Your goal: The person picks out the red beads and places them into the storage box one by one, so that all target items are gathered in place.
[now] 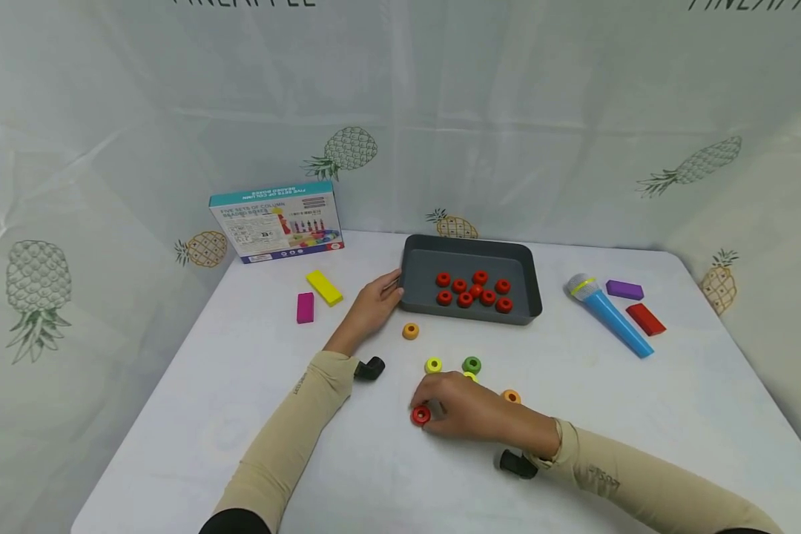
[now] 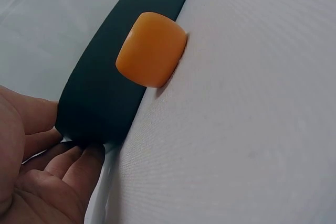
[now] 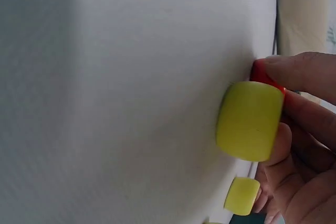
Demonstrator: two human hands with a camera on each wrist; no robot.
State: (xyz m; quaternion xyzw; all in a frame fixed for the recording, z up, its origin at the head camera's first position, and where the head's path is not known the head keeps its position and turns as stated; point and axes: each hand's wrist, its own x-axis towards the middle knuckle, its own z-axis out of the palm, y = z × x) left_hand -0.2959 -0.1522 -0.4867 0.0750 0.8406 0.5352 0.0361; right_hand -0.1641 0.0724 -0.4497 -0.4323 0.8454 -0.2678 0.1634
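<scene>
A dark grey tray (image 1: 470, 312) holds several red rings (image 1: 475, 289). My left hand (image 1: 390, 285) rests with straight fingers (image 2: 68, 166) against the tray's left wall (image 2: 115, 93), holding nothing. An orange ring (image 1: 410, 331) (image 2: 152, 48) lies just in front of that corner. My right hand (image 1: 427, 410) pinches a red ring (image 1: 420, 415) (image 3: 261, 73) on the white table, fingers (image 3: 304, 72) curled over it. Close by lie a yellow ring (image 1: 433, 365) (image 3: 249, 120), a green ring (image 1: 471, 364) and a second orange ring (image 1: 511, 397); another yellow ring (image 3: 242, 196) is partly hidden by the hand.
A toy box (image 1: 277, 221) stands at the back left, with a yellow block (image 1: 324, 287) and a magenta block (image 1: 305, 307) before it. Right of the tray lie a blue toy microphone (image 1: 607, 315), a purple block (image 1: 624, 290) and a red block (image 1: 645, 319).
</scene>
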